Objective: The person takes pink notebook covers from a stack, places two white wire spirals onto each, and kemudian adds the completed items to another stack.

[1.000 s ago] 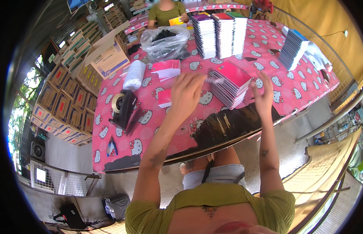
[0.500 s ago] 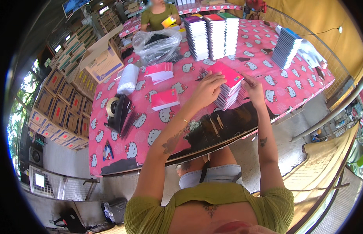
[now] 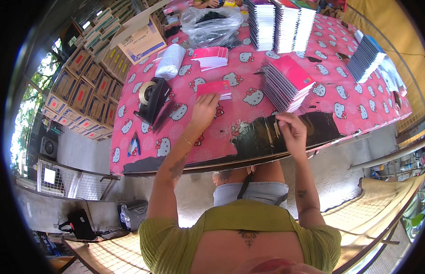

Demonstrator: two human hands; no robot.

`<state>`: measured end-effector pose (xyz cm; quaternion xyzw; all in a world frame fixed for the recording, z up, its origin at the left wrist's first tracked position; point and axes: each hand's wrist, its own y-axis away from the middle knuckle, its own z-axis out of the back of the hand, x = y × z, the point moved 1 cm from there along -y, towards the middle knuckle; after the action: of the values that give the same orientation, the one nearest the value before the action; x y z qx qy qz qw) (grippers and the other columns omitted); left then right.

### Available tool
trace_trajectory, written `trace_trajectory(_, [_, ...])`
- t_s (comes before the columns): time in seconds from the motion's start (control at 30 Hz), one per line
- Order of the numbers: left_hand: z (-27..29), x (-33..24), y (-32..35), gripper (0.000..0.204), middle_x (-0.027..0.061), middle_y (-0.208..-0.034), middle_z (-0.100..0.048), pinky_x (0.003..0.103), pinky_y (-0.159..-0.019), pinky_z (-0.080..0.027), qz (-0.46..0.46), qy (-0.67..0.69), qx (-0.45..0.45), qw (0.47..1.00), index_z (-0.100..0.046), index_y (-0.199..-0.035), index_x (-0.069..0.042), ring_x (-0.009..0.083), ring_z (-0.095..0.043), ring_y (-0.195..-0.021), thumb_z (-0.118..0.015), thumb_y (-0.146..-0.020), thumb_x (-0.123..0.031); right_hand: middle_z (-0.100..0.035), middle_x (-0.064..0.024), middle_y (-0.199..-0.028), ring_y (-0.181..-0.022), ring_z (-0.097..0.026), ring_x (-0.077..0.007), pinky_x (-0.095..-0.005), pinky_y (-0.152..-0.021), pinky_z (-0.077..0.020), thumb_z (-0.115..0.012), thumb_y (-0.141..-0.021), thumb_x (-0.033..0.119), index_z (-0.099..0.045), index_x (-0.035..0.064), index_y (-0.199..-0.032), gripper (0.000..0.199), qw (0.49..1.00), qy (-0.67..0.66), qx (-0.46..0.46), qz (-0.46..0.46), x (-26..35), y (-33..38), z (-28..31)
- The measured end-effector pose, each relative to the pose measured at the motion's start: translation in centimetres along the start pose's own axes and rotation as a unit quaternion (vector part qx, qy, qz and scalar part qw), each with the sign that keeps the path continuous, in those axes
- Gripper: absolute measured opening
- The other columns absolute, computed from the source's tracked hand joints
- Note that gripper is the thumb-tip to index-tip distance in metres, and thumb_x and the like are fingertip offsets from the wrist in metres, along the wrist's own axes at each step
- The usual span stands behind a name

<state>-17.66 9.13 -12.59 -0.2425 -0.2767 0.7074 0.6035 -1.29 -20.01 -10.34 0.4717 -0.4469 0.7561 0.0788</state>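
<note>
My left hand (image 3: pixel 206 108) rests its fingers over the near edge of a small stack of pink-covered notepads (image 3: pixel 213 87), gripping it where it lies on the table. My right hand (image 3: pixel 292 131) hovers over the bare dark patch at the table's front edge, its fingers loosely bent and apart, with nothing seen in them. Just beyond it stands a stack of pink spiral notebooks (image 3: pixel 292 73), apart from the hand. A second group of pink notepads (image 3: pixel 210 57) lies fanned farther back.
A black tape dispenser (image 3: pixel 154 101), a white plastic roll (image 3: pixel 171 61) and a blue cutter (image 3: pixel 134 145) lie left. Behind are a clear plastic bag (image 3: pixel 212 27), an open carton (image 3: pixel 141 39) and tall spiral notebook stacks (image 3: pixel 261 27). A dark notebook stack (image 3: pixel 365 59) stands right.
Both hands have left the pink spiral notebook stack. My left hand has moved left onto the small notepads; my right has drawn back toward the table edge. The view has tilted downward.
</note>
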Motion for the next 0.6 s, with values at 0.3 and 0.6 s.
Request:
trace_trajectory(0.3, [3.3, -10.6, -0.2, 0.042, 0.0119, -0.106, -0.065, 0.047, -0.094, -0.048, -0.02, 0.111, -0.065, 0.991, -0.066, -0.115, -0.007, 0.0329, -0.06, -0.107, -0.068, -0.075, 0.001, -0.064, -0.0089, -0.113, -0.103, -0.061, -0.0142, -0.0264, -0.091, -0.0488, -0.07, -0.087, -0.006, -0.051, 0.0044, -0.136, 0.053, 0.963, -0.201, 0.054, -0.17, -4.9, 2.7, -7.1])
trace_trajectory(0.6, [4.2, 7.6, 10.0, 0.012, 0.0168, -0.098, -0.063, 0.049, -0.078, -0.05, 0.262, -0.254, 0.07, 0.928, -0.063, -0.099, -0.004, 0.037, -0.063, -0.09, -0.061, -0.091, -0.012, -0.066, -0.0086, -0.106, -0.099, -0.062, -0.0126, -0.0254, -0.088, -0.0497, -0.069, -0.088, -0.004, -0.063, -0.0005, -0.117, 0.03, 0.963, -0.177, 0.074, -0.188, -4.9, 2.0, -7.1])
